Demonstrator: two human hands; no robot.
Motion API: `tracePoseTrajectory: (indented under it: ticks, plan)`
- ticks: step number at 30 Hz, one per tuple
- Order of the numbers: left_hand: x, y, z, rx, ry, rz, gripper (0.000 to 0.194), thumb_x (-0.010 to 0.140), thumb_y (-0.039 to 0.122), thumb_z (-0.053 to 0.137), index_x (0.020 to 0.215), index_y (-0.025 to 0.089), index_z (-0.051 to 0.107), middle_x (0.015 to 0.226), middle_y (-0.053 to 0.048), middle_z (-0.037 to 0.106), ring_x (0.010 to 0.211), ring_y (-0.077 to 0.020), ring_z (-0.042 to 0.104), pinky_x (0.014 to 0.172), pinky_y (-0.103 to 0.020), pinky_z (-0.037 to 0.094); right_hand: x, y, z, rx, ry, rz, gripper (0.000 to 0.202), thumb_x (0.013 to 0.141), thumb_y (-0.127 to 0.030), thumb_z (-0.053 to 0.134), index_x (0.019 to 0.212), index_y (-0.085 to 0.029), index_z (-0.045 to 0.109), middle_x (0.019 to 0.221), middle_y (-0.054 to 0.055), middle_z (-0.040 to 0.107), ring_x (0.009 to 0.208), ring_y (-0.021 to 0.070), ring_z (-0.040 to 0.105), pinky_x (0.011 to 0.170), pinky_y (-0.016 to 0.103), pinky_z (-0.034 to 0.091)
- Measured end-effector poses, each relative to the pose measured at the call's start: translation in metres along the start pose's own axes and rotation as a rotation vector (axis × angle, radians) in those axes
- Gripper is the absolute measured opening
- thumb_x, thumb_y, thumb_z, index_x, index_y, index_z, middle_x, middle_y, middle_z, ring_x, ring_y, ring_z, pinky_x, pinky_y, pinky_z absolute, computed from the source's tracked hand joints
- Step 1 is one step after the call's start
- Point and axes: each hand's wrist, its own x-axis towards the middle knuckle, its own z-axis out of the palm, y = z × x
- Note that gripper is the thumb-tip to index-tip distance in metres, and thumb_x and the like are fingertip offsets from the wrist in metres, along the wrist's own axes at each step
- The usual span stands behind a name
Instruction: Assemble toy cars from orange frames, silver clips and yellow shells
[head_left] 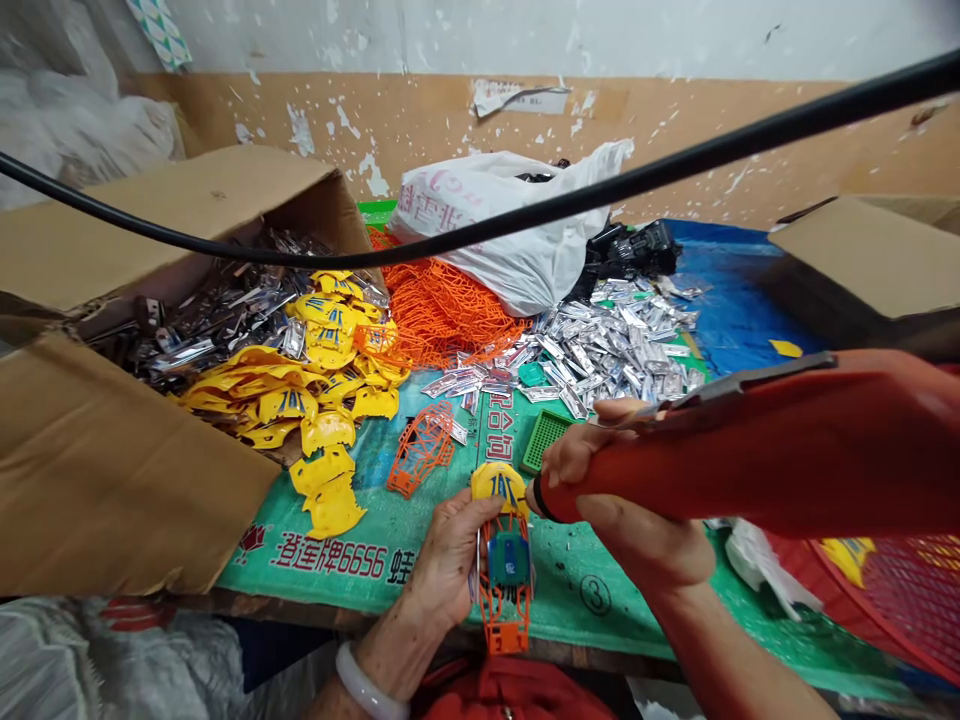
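Observation:
My left hand, a pale bangle on its wrist, is closed around a toy car body near the table's front edge. The body has an orange lattice frame, a yellow printed hood at its far end and a blue-green part in the middle. In my right hand is a red power screwdriver, its narrow tip at the right side of the yellow hood. The fingers wrap around its dark-banded nose. Just beyond it lies a small green basket. A loose orange frame rests flat to the left.
Yellow hoods spill from a cardboard box of shiny parts. Behind are piled orange frames, silver pieces and a white bag. A black cable crosses above. At right stands a red basket.

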Motion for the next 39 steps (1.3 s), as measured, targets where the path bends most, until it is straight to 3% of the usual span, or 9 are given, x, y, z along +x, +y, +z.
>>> tracePoseTrajectory:
  ticks: [4, 8, 13, 20, 26, 39]
  plan:
    - [-0.002, 0.006, 0.0, 0.03, -0.067, -0.008, 0.027, 0.06, 0.023, 0.078, 0.081, 0.009, 0.07, 0.066, -0.005, 0.07, 0.051, -0.0122, 0.062, 0.05, -0.02, 0.05, 0.013, -0.017, -0.006, 0.128, -0.014, -0.041, 0.052, 0.066, -0.018, 0.07, 0.114, -0.029, 0.052, 0.071, -0.004, 0.062, 0.065, 0.017, 0.059, 0.066, 0.037, 0.051]
    - [-0.002, 0.008, -0.002, 0.137, -0.092, -0.013, 0.027, 0.067, 0.024, 0.074, 0.087, 0.008, 0.07, 0.073, -0.009, 0.072, 0.054, -0.0131, 0.063, 0.049, -0.02, 0.049, 0.04, -0.028, -0.024, 0.069, 0.194, -0.146, 0.046, 0.059, -0.008, 0.065, 0.1, -0.028, 0.06, 0.065, -0.005, 0.061, 0.058, 0.0154, 0.057, 0.059, 0.034, 0.05]
    - [-0.003, 0.003, -0.001, 0.156, -0.081, -0.052, 0.019, 0.067, 0.024, 0.074, 0.077, 0.009, 0.069, 0.062, -0.005, 0.068, 0.046, -0.0105, 0.057, 0.043, -0.019, 0.047, 0.065, -0.004, -0.049, -0.123, 0.425, -0.231, 0.018, 0.055, -0.011, 0.068, 0.068, -0.02, 0.06, 0.061, -0.004, 0.059, 0.051, 0.0131, 0.054, 0.054, 0.032, 0.047]
    - [-0.008, 0.003, 0.0, 0.15, -0.03, -0.067, 0.022, 0.067, 0.025, 0.074, 0.081, 0.01, 0.067, 0.064, -0.005, 0.069, 0.046, -0.0115, 0.058, 0.043, -0.022, 0.049, 0.06, 0.021, -0.051, -0.19, 0.461, -0.166, 0.02, 0.052, -0.012, 0.073, 0.063, -0.017, 0.057, 0.061, -0.003, 0.061, 0.053, 0.0134, 0.056, 0.056, 0.033, 0.049]
    - [-0.006, -0.001, -0.004, 0.163, -0.016, -0.076, 0.024, 0.066, 0.026, 0.076, 0.081, 0.011, 0.066, 0.063, -0.003, 0.067, 0.043, -0.01, 0.055, 0.041, -0.02, 0.047, 0.06, 0.021, -0.044, -0.15, 0.48, -0.155, 0.049, 0.047, -0.01, 0.073, 0.093, -0.018, 0.057, 0.058, -0.006, 0.062, 0.05, 0.0128, 0.054, 0.052, 0.03, 0.047]
    - [-0.007, -0.001, 0.0, 0.202, -0.032, -0.096, 0.028, 0.064, 0.025, 0.077, 0.086, 0.008, 0.069, 0.069, -0.008, 0.071, 0.046, -0.0106, 0.057, 0.042, -0.019, 0.046, 0.06, 0.025, -0.048, -0.326, 0.528, -0.132, 0.023, 0.05, -0.018, 0.07, 0.069, -0.019, 0.057, 0.062, -0.003, 0.061, 0.053, 0.0142, 0.055, 0.055, 0.033, 0.048]
